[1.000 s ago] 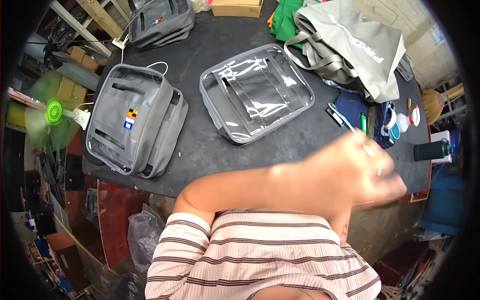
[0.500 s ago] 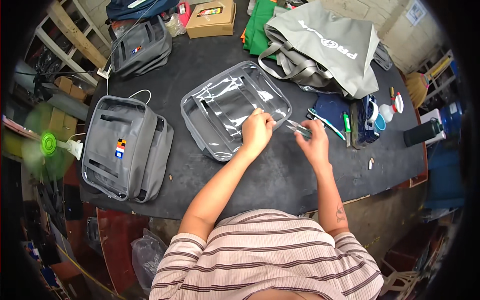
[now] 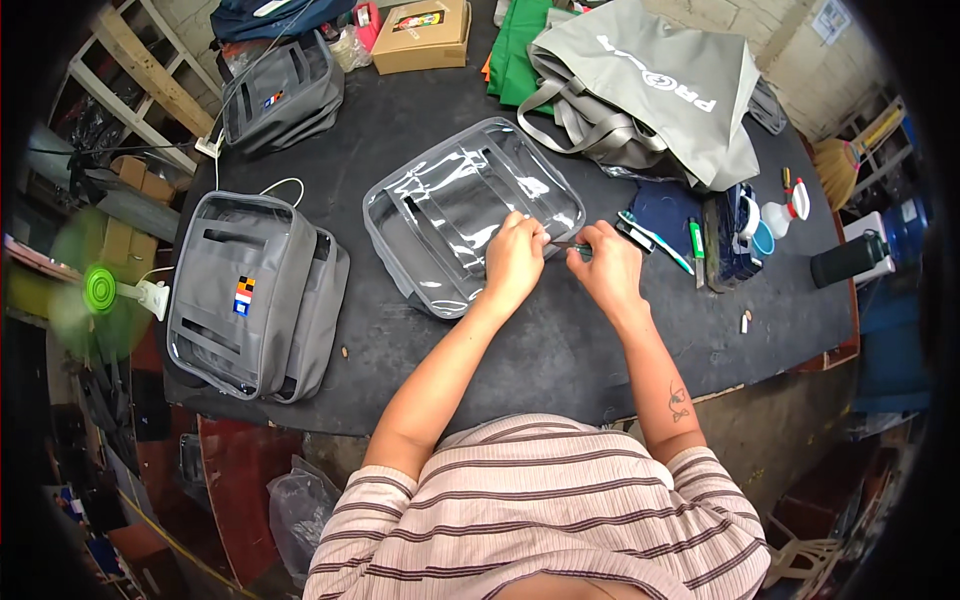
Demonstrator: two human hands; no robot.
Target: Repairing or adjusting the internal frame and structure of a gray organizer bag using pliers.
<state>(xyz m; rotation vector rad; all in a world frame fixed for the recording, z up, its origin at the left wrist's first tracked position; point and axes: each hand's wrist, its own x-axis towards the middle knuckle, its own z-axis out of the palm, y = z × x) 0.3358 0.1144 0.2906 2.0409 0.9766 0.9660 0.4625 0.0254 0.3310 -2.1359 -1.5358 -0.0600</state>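
Note:
A clear-topped bag (image 3: 440,205) with grey edging and straps lies on the dark table in front of me. My left hand (image 3: 515,258) is closed in a pinch at its near right edge; what exactly sits between the fingertips is hidden. In my right hand (image 3: 608,262) is a pair of thread snips (image 3: 574,247), gripped with the fingers bent around it. The snips' tips point left and reach close to the left fingertips, beside the bag's edge. Whether the blades touch anything is too small to make out.
Similar grey bags (image 3: 235,300) stand at the left, with another grey bag (image 3: 285,95) farther back. A cardboard box (image 3: 425,45) and a big grey tote bag (image 3: 640,90) lie at the back. Toothbrush (image 3: 660,243), green cutter (image 3: 697,240), tool basket (image 3: 727,245) and spray bottle (image 3: 785,212) sit at right.
My right hand has moved left and slightly forward, bringing the snips in to the left fingertips. The left hand keeps its pinch at the bag's edge.

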